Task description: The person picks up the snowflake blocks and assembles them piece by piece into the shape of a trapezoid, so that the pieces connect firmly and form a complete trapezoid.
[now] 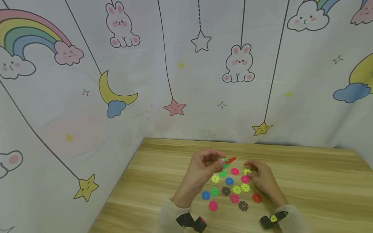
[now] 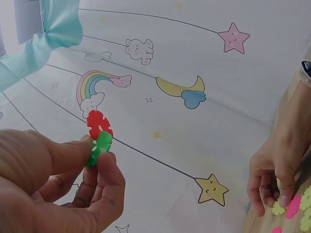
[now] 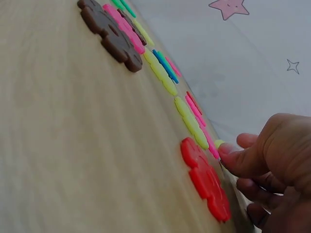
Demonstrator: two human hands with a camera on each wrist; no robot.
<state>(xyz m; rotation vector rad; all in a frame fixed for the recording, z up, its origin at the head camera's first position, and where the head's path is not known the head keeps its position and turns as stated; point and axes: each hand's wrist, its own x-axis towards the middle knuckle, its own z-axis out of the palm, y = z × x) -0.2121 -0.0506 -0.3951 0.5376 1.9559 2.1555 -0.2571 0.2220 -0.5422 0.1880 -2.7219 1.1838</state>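
Observation:
My left hand (image 1: 202, 168) is raised above the table and pinches a green notched plastic disc (image 2: 101, 145) between thumb and fingers. A red notched disc (image 2: 99, 124) stands up from the green one, seemingly slotted into it at the edge. Down at the tabletop, my right hand (image 1: 264, 178) pinches a yellow notched disc (image 1: 247, 171) with thumb and forefinger; in the right wrist view only a sliver of it shows. Close to those fingers lie a pink disc (image 1: 245, 179) and another yellow disc (image 1: 245, 187).
Several more discs lie flat on the wooden table (image 1: 145, 181), among them a blue disc (image 1: 229, 181), a brown disc (image 1: 243, 205) and a red disc (image 1: 257, 198). A white printed curtain (image 1: 192, 123) hangs behind the table's far edge.

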